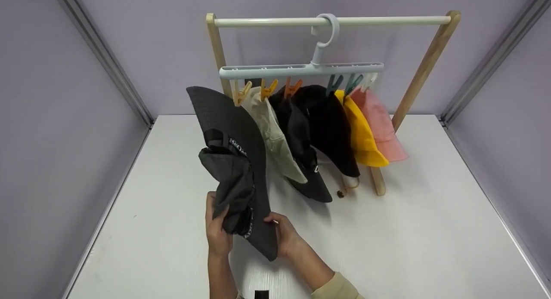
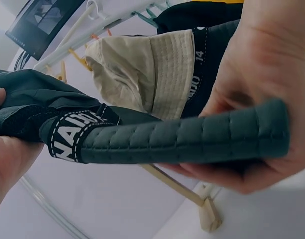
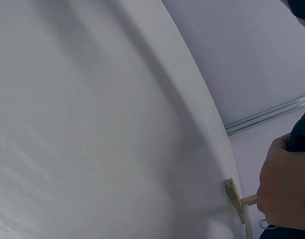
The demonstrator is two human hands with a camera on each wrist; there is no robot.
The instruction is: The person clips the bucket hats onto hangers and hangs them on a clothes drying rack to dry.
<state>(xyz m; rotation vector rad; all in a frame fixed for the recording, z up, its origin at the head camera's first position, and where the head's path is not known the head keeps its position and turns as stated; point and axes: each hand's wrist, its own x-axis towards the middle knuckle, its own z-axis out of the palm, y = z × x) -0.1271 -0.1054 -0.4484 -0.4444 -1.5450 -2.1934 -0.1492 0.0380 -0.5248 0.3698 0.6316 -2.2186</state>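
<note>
A dark grey wide-brimmed hat (image 1: 254, 161) with a black band and white lettering is held tilted on its side in front of the rack's left end. My left hand (image 1: 219, 230) grips its bunched crown from below. The brim's lower edge is pinched by my right hand (image 1: 284, 234), thumb on the near face. In the left wrist view, the right hand (image 2: 261, 99) wraps behind the quilted brim (image 2: 192, 139). The right wrist view shows only part of the right hand (image 3: 286, 189). Whether the pale yellow clip (image 1: 242, 94) touches the hat I cannot tell.
A white clip hanger (image 1: 275, 71) hangs from the rack's bar (image 1: 387, 20). Clipped below are a cream hat (image 1: 271, 131), black and dark hats (image 1: 327, 127), a yellow hat (image 1: 363, 135) and a pink hat (image 1: 381, 127). The rack stands on a white table (image 1: 430, 230).
</note>
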